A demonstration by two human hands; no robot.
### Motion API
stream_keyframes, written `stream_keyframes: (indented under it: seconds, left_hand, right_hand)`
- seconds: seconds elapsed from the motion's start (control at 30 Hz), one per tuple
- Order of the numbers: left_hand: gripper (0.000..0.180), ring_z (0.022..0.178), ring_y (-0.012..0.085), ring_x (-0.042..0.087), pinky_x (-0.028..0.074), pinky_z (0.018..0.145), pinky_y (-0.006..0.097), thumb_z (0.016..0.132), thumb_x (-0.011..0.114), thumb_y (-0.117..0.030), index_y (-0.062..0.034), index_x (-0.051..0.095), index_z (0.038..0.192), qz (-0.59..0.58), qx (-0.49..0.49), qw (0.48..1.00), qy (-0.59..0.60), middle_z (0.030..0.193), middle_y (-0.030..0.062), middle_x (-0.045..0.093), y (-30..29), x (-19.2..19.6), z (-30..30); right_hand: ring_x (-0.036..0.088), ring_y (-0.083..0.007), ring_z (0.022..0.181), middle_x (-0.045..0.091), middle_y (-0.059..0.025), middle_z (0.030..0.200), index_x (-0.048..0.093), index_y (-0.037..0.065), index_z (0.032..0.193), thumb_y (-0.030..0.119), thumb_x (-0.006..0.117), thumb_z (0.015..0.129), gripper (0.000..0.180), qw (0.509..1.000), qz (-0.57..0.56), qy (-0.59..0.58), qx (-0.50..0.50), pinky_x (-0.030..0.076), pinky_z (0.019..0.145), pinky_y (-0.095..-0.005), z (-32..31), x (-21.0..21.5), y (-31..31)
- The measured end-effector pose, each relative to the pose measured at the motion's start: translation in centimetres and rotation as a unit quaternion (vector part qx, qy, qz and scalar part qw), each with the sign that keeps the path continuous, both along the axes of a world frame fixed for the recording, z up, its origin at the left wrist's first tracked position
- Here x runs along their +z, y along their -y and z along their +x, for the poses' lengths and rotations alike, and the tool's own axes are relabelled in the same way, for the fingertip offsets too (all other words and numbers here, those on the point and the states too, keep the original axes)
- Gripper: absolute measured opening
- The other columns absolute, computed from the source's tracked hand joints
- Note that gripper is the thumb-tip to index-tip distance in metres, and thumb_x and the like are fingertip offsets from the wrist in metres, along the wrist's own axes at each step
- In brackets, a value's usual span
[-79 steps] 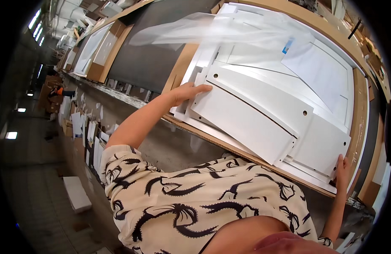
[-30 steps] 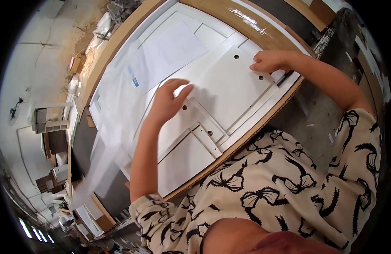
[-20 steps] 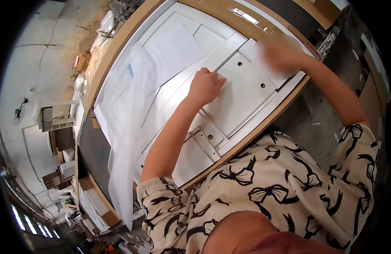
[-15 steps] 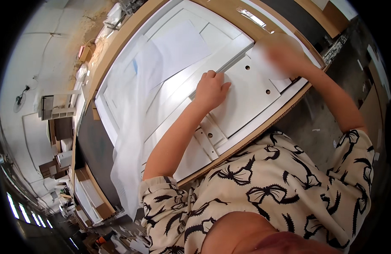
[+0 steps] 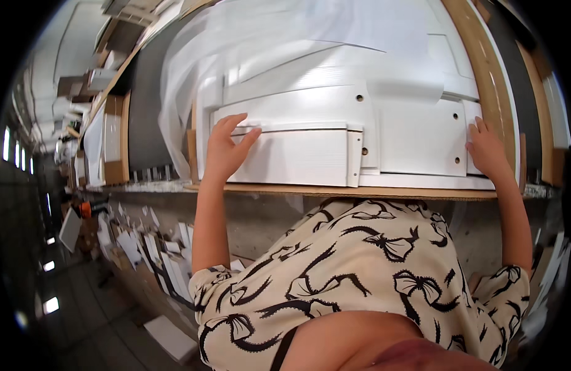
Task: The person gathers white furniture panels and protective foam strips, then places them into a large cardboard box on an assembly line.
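Observation:
My left hand (image 5: pixel 228 148) rests at the left end of a stack of white panels, thumb and fingers spread apart, holding nothing. Under and beside it lie a long white panel (image 5: pixel 291 105) and a shorter grooved panel (image 5: pixel 298 157). A narrow strip with small holes (image 5: pixel 355 157) stands against the shorter panel's right end. My right hand (image 5: pixel 485 148) is at the right end of a white board with dark round holes (image 5: pixel 415 139), its fingers stretched along the edge. The panels lie in an open cardboard carton (image 5: pixel 335 192). White foam wrap (image 5: pixel 181 105) covers the far left part.
A white sheet (image 5: pixel 366 28) lies over the far panels. Beyond the carton's left side is a dark tabletop (image 5: pixel 148 111). Scraps and white boards (image 5: pixel 155 253) are piled on the floor at lower left. Another carton (image 5: pixel 115 139) stands at left.
The view has turned, so the carton now lies level before me. My left hand has gone to the panels' left end; the right, blurred before, now rests at the right end.

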State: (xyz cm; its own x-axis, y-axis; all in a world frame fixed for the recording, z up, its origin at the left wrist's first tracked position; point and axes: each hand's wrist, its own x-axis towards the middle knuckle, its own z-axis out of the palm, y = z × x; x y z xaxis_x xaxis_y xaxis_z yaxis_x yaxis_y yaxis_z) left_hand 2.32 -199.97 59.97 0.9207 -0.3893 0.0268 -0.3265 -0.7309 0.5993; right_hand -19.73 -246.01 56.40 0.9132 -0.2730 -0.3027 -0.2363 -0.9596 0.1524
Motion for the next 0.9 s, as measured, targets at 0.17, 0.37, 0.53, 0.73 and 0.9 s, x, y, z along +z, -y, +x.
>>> stream_keyframes:
  seconds: [0.17, 0.37, 0.53, 0.73, 0.9]
  left_hand:
    - [0.079, 0.119, 0.0346, 0.043, 0.039, 0.096, 0.037, 0.065, 0.078, -0.039, -0.0016, 0.046, 0.127, 0.134, 0.053, 0.989, -0.02, 0.128, 0.0237, 0.043, -8.1, -0.4, -1.9]
    - [0.106, 0.122, 0.037, 0.041, 0.035, 0.1, 0.038, 0.059, 0.077, -0.048, 0.01, 0.029, 0.133, 0.11, 0.043, 0.99, -0.083, 0.129, 0.0299, 0.042, -6.7, -0.5, -0.5]
    - [0.11, 0.116, 0.0382, 0.046, 0.038, 0.097, 0.038, 0.06, 0.076, -0.053, 0.0098, 0.024, 0.135, 0.133, 0.063, 0.982, -0.122, 0.124, 0.0321, 0.045, -7.4, -0.3, -0.8]
    - [0.107, 0.114, 0.0388, 0.048, 0.04, 0.095, 0.039, 0.061, 0.075, -0.054, 0.0095, 0.028, 0.133, 0.164, 0.065, 0.979, -0.101, 0.121, 0.0327, 0.046, -7.2, -0.4, -0.9]
    - [0.095, 0.115, 0.0354, 0.048, 0.038, 0.098, 0.036, 0.062, 0.076, -0.045, 0.0076, 0.037, 0.13, 0.121, 0.088, 0.982, -0.113, 0.125, 0.0261, 0.048, -7.8, -0.9, 0.9]
  right_hand:
    - [0.044, -0.0341, 0.115, 0.044, -0.0197, 0.128, 0.049, 0.002, 0.119, 0.024, 0.067, 0.077, 0.051, 0.928, 0.263, 0.162, 0.21, 0.04, 0.094, -0.0408, 7.7, 4.9, -11.1]
    - [0.033, -0.0395, 0.122, 0.033, -0.0243, 0.135, 0.037, 0.005, 0.133, 0.04, 0.068, 0.075, 0.074, 0.908, 0.263, 0.077, 0.315, 0.032, 0.101, -0.0428, 10.0, 2.6, -18.9]
    - [0.031, -0.0424, 0.123, 0.031, -0.0303, 0.134, 0.028, -0.002, 0.135, 0.038, 0.067, 0.077, 0.08, 0.937, 0.309, 0.104, 0.126, 0.03, 0.102, -0.0447, 9.9, 0.8, -17.2]
    - [0.042, -0.0321, 0.106, 0.044, -0.025, 0.124, 0.031, -0.003, 0.134, 0.036, 0.059, 0.083, 0.071, 0.907, 0.404, 0.098, 0.067, 0.037, 0.091, -0.0369, 10.6, 0.1, -17.9]
    - [0.042, -0.0176, 0.084, 0.049, -0.0162, 0.108, 0.033, -0.002, 0.135, 0.038, 0.062, 0.081, 0.073, 0.818, 0.557, 0.097, -0.103, 0.038, 0.077, -0.0271, 11.5, -0.9, -19.7]
